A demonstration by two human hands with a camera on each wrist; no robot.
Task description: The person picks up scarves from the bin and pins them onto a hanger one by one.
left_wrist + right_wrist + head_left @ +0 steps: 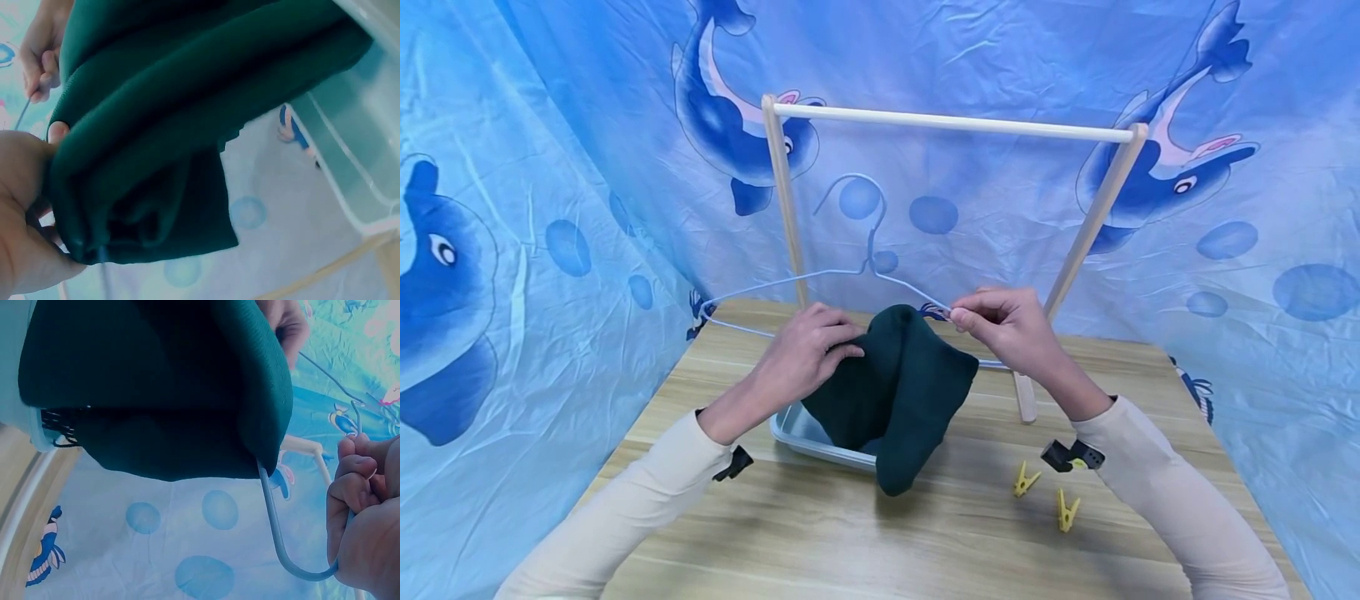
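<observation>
A dark green cloth (917,400) drapes over the lower bar of a light blue wire hanger (871,246), its lower part hanging in front of a pale plastic tray (823,452). My left hand (808,350) grips the cloth's upper left edge; in the left wrist view its thumb and fingers close round the fold of the cloth (162,125). On the other side, my right hand (1007,325) pinches the hanger's right shoulder, fingers curled in the right wrist view. The hanger's bent end (281,550) shows beside that hand, while most of the bar is hidden under the cloth.
Behind the hanger stands a wooden rack with a white rod (955,122). Two yellow clothespins (1025,482) lie at the right on the wooden table (760,533). A blue dolphin-print curtain (992,50) surrounds the table at the back and sides.
</observation>
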